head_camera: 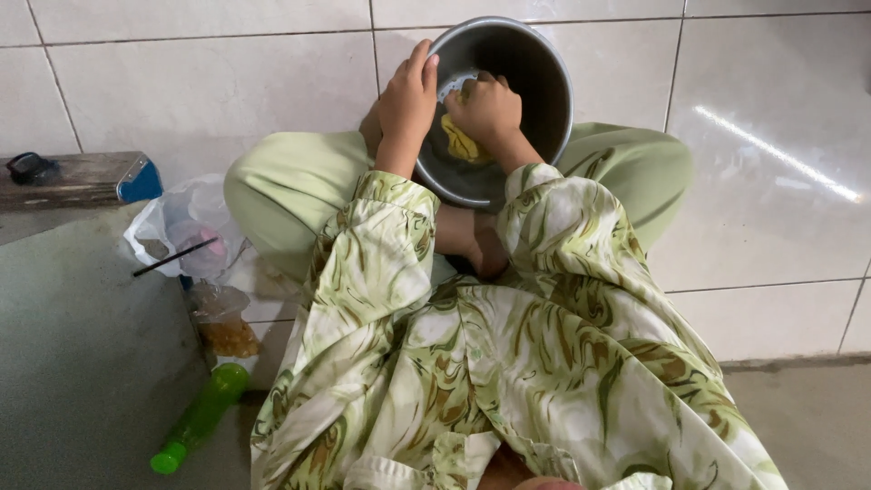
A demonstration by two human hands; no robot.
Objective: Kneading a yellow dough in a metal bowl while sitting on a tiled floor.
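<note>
Your left hand grips the rim of the metal pot, tilted in your lap, fingers curled over the edge, while your right hand is closed around a yellow sponge pressed to the inside wall. Scrub hard and the pot (propped only on your crossed legs) could twist free and roll onto the tiled floor.

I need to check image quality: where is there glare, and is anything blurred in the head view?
Head view: a bright streak of glare on the white floor tiles at right; the metal pot interior is shadowed; both hands, the left hand and right hand, look sharp.
</note>
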